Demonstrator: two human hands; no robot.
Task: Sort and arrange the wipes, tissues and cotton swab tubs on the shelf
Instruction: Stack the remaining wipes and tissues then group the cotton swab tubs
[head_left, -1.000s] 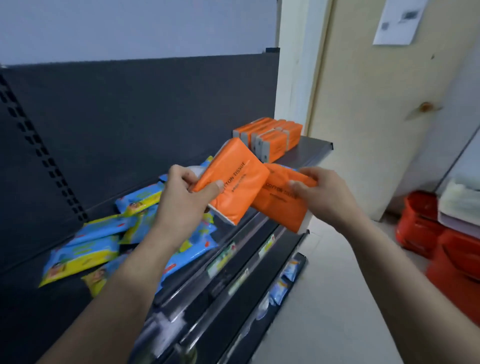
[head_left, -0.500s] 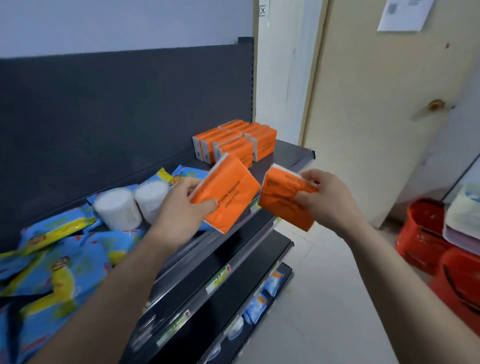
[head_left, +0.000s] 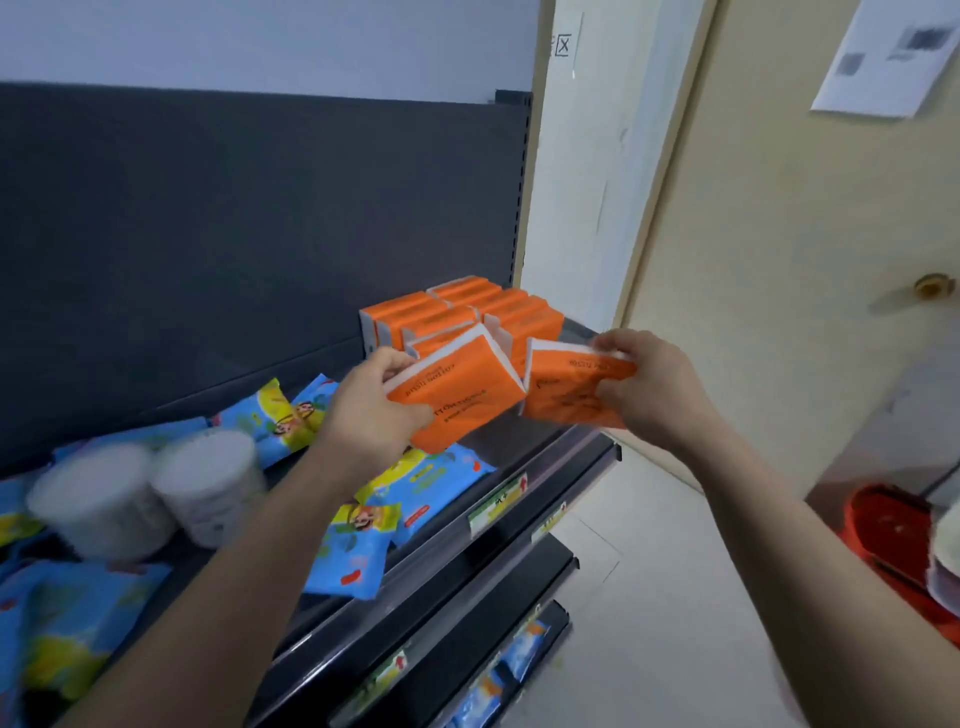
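The left hand (head_left: 371, 415) holds one orange tissue pack (head_left: 457, 395). Its grip is clenched on the pack, with the thumb on the front and the fingers behind. The right hand (head_left: 654, 389) holds a second orange pack (head_left: 566, 387). Its grip is clenched on that one too, with fingers curled over the top edge.

Both packs are up in the air, just in front of the orange group (head_left: 467, 312) of tissue packs that stands at the back of the shelf (head_left: 498, 441). The two held packs are side by side and almost touch. The first one is tilted.

To the left of the orange group, blue wipes packs (head_left: 421, 483) lie flat and mixed up on the shelf. Farther left of the group stand two white cotton swab tubs (head_left: 208, 483), close together. They look blurry. More blue wipes lie around them.

To the right of the orange group is a cream door (head_left: 805, 260). A red bucket (head_left: 893, 530) sits on the floor, low down past the door.
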